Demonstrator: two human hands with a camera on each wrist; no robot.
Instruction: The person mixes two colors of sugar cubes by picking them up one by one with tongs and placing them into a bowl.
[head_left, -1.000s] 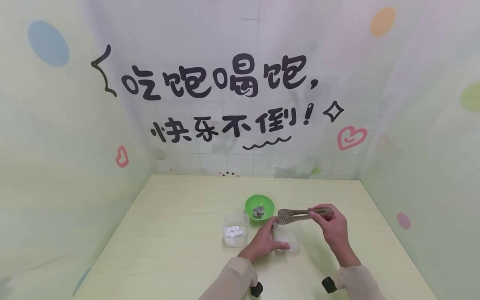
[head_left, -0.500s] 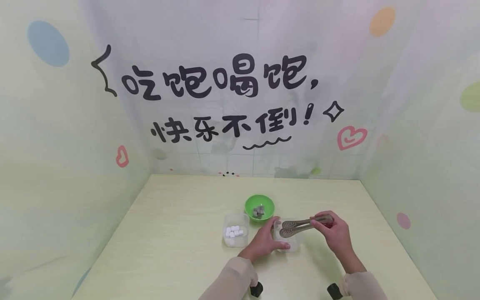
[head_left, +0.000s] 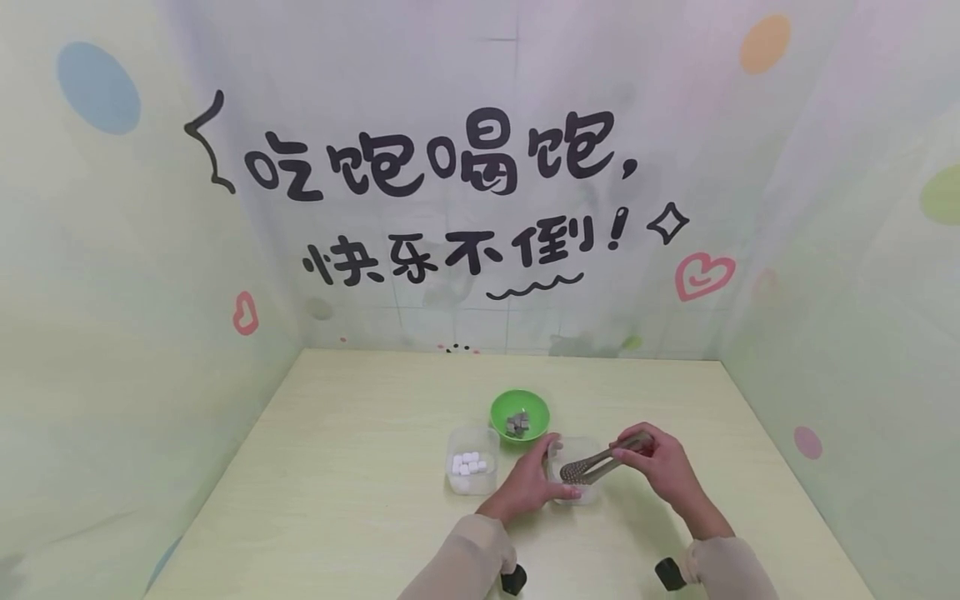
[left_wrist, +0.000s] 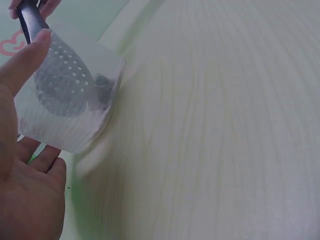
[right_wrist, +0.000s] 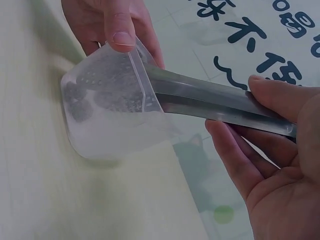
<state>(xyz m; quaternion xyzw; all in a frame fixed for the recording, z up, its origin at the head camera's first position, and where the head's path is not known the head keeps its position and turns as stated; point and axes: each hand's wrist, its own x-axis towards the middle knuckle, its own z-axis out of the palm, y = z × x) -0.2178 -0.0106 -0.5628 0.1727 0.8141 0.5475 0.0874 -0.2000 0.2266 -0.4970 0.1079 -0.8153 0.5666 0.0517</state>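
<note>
My left hand [head_left: 527, 483] grips a clear plastic container [head_left: 592, 493], thumb on its near side and fingers at its far side. My right hand [head_left: 666, 473] holds metal tongs [head_left: 600, 458] by their handle, and their perforated heads reach down into that container. Through the cloudy wall, the left wrist view shows a dark grey piece [left_wrist: 103, 89] close to the tips of the tongs [left_wrist: 62, 82]. The same dark shape [right_wrist: 78, 106] appears low in the container in the right wrist view. Whether the tongs touch it I cannot tell.
A green bowl [head_left: 519, 402] holding several grey cubes [head_left: 517, 425] stands just behind my left hand. To its front left is a second clear container [head_left: 472, 437] with several white cubes [head_left: 469, 463]. A printed backdrop [head_left: 465, 325] encloses the pale table [head_left: 360, 433].
The tongs have moved from above the container's far edge toward me and down into it, turning more steeply. The left hand and its container have stayed in place.
</note>
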